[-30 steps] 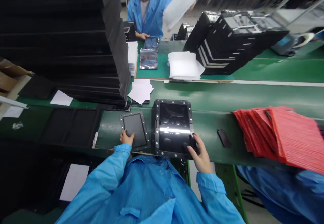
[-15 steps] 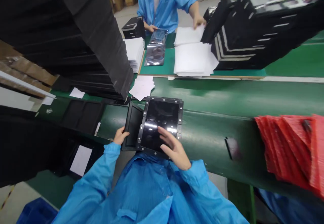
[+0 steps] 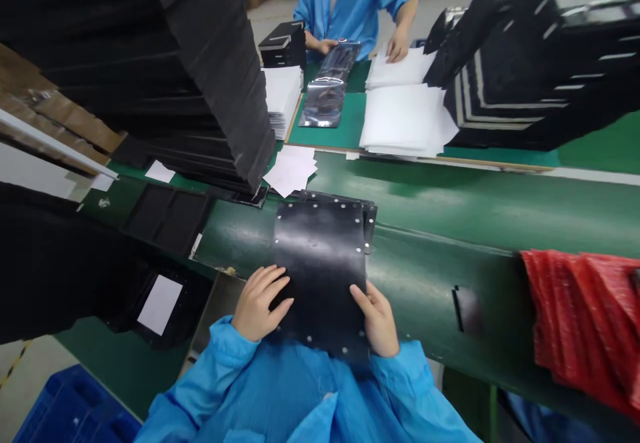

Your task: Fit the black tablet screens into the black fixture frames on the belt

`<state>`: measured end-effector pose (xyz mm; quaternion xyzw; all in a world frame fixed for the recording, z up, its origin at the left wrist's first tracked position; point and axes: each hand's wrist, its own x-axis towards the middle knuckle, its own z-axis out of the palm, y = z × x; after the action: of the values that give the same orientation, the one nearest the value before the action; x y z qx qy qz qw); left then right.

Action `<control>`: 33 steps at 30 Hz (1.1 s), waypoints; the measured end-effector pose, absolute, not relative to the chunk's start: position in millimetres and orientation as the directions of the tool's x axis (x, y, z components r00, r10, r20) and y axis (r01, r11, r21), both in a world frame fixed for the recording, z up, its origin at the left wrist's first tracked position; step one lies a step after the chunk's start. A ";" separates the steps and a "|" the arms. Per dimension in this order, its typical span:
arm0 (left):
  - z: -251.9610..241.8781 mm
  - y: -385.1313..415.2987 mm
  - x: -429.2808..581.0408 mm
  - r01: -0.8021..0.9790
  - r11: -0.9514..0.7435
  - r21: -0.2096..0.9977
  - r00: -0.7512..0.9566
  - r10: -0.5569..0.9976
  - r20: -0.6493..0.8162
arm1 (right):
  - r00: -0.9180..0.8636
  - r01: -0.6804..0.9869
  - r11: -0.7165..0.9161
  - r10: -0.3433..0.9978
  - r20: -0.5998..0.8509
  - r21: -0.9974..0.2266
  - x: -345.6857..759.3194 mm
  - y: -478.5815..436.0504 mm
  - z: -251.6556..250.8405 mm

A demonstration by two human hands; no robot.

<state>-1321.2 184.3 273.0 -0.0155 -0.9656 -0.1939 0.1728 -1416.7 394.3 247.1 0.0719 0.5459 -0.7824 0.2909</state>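
Right hand (image 3: 381, 319): moved to black panel (image 3: 320, 263), lower centre, gripping its edge.
Left hand (image 3: 261, 303): spread on top; I judge both steady it.

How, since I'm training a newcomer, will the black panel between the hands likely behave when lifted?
The black panel is probably stiff, since its visible edges look straight, without sagging. It may be a bit slippery: its surface has a smooth sheen.

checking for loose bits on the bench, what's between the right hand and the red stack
In the head view, a small, dark, flat piece lies on the green bench between the right hand, which holds the black panel, and the red stack.
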 end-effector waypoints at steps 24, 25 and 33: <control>224.8 164.6 -1366.1 -0.386 0.439 0.811 -0.919 -0.256 -0.299 | -0.993 0.068 0.304 -0.067 -0.093 -0.950 -1425.8 422.2 200.8; 226.6 167.3 -1374.6 -0.391 0.417 0.821 -0.915 -0.271 -0.298 | -0.988 0.074 0.285 -0.107 -0.108 -0.956 -1422.4 417.3 194.5; 251.5 176.7 -1338.8 -0.544 0.543 0.640 -0.835 -0.279 -0.474 | -0.979 0.059 0.081 -0.189 -0.073 -0.995 -1480.1 403.8 163.5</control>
<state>-1338.8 176.7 251.5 0.2384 -0.8635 -0.4146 -0.1600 -1480.1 403.8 163.5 -0.0446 0.7293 -0.6766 0.0914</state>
